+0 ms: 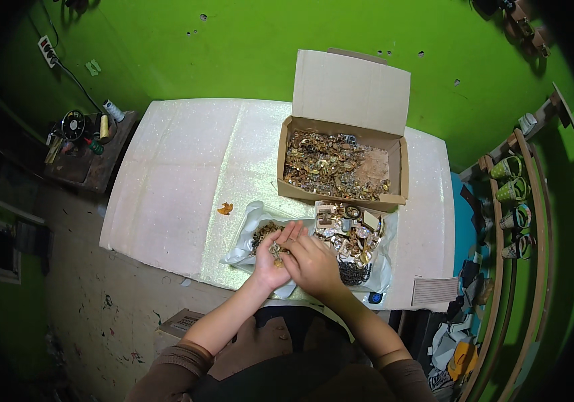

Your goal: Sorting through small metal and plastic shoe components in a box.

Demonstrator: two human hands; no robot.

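Left hand (270, 273): palm up, slightly cupped, fingers extended together and directed away from the body. It supports small gold and silver-toned pieces (276, 249) in the palm. Right hand (315, 262): palm down, fingers bent over the left palm, tips at the pieces; whether they pinch one cannot be told. The pieces lie beneath and beside the right fingertips; they are too small to read direction or long axis. Directly under the left fingers is a white plastic bag (236, 257) of similar bits; right of the right fingers lie assorted metallic ornaments (350, 231). Beyond the fingertips stands an open cardboard box (404, 167), long axis left to right. Left of the fingers, the table (166, 167) offers wide bare surface; its near edge runs just below the hands
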